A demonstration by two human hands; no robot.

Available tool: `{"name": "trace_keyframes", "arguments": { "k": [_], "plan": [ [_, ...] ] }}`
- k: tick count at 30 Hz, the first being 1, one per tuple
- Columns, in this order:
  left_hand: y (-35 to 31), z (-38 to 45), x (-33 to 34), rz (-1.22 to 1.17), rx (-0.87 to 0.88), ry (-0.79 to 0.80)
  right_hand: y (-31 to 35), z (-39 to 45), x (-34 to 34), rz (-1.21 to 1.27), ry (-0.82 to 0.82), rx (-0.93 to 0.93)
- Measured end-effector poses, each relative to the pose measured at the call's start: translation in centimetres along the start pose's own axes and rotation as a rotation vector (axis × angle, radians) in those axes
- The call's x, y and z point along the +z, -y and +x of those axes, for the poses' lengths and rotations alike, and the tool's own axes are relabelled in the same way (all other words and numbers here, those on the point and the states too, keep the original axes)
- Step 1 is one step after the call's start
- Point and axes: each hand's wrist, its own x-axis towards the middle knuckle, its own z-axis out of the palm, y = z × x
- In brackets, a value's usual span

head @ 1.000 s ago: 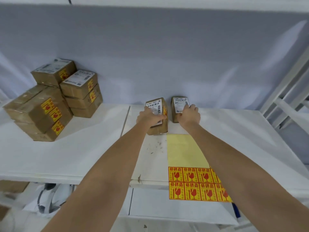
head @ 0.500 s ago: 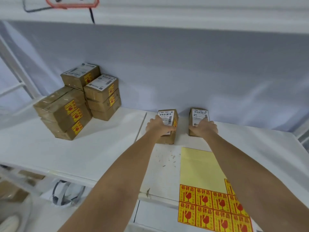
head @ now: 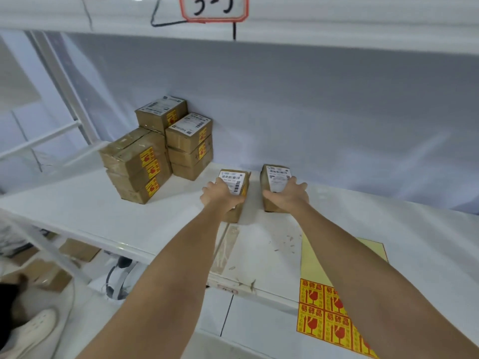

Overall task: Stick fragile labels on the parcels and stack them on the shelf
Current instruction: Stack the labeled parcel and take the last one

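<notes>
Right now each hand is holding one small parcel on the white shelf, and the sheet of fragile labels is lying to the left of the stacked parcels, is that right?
Not quite. The left hand and right hand do each grip a parcel, but the head view shows the label sheet lying at the right, near the shelf's front edge, well away from the stacked parcels, which stand at the left.

Stacked parcels point(head: 158, 154) hog the back-left corner of the shelf point(head: 77, 211), hard against the back wall point(head: 337, 112). Open shelf runs in front of the stack and between it and the two parcels being held. Upper shelf point(head: 337, 24) caps everything overhead.
</notes>
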Motion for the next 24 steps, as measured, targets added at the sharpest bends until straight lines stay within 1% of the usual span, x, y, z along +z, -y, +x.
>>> {"name": "trace_keyframes", "arguments": {
  "k": [5,9,11,14,16,18,20,21,22,23,24],
  "plan": [
    [5.8,-0.4,-2.3,0.036,-0.087,-0.043,3.6,-3.0,4.3,-0.033,0.082,-0.071],
    [9.8,-0.7,-3.7,0.046,-0.150,-0.066,5.4,-4.8,6.9,-0.064,0.111,-0.070],
    [11.0,-0.9,-4.0,0.050,-0.160,-0.062,6.0,-5.3,7.5,-0.106,0.127,-0.068],
    [12.0,-1.3,-3.8,0.047,-0.156,-0.025,6.6,-5.6,7.9,-0.206,0.195,-0.063],
    [12.1,-1.5,-3.7,0.059,-0.143,-0.020,6.8,-5.5,7.9,-0.264,0.197,-0.060],
    [12.1,-1.8,-3.7,0.209,-0.059,-0.067,7.0,-5.4,7.9,-0.313,0.159,-0.080],
    [12.2,-2.5,-3.6,0.422,0.141,-0.165,7.1,-5.3,8.2,-0.302,0.115,-0.106],
    [12.3,-3.0,-3.3,0.492,0.251,-0.207,7.1,-5.2,8.3,-0.267,0.108,-0.109],
    [12.7,-3.4,-2.9,0.531,0.330,-0.225,7.1,-5.2,8.5,-0.230,0.111,-0.111],
    [13.2,-3.8,-2.3,0.542,0.366,-0.231,7.1,-5.1,8.6,-0.208,0.116,-0.113],
    [13.7,-4.0,-1.8,0.532,0.366,-0.229,7.1,-5.1,8.7,-0.208,0.115,-0.120]
  ]
}}
